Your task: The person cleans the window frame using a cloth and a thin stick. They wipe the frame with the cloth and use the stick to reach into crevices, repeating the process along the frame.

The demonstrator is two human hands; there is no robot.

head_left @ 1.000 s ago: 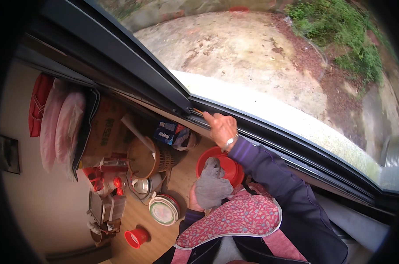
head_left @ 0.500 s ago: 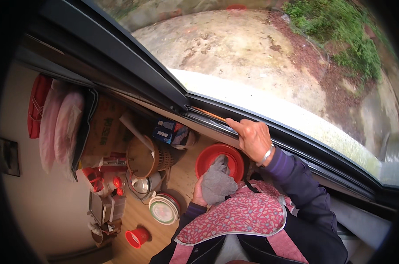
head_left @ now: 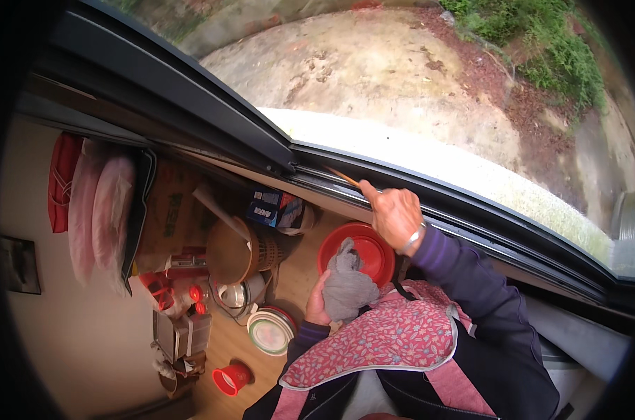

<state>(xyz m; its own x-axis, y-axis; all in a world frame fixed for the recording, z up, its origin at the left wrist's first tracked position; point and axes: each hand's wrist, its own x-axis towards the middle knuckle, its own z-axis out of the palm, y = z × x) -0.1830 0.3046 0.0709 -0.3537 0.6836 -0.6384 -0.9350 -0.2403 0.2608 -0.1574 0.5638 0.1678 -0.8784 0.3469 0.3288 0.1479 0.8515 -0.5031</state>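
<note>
My right hand [head_left: 396, 213] is closed around a thin wooden stick [head_left: 346, 178], whose far end points left along the dark window track [head_left: 314, 170]. The index finger lies along the stick. Lower down, my left hand [head_left: 317, 301] grips a grey cloth [head_left: 350, 290] that hangs bunched over the near side of a red basin [head_left: 373, 253]. Part of the cloth covers the basin's inside. A silver bracelet sits on my right wrist, beside the dark sleeve.
Left of the basin stand a wicker basket [head_left: 231, 255], a blue box [head_left: 265, 208], stacked round lids or basins [head_left: 270, 332] and a small red bucket [head_left: 231, 379]. A dark sliding window frame [head_left: 184, 80] runs diagonally. Outside lie concrete ground [head_left: 359, 63] and green plants [head_left: 559, 66].
My right hand has shifted slightly left and the stick is tilted at a steeper angle in the track. My left hand still holds the cloth; the whole view has turned a little.
</note>
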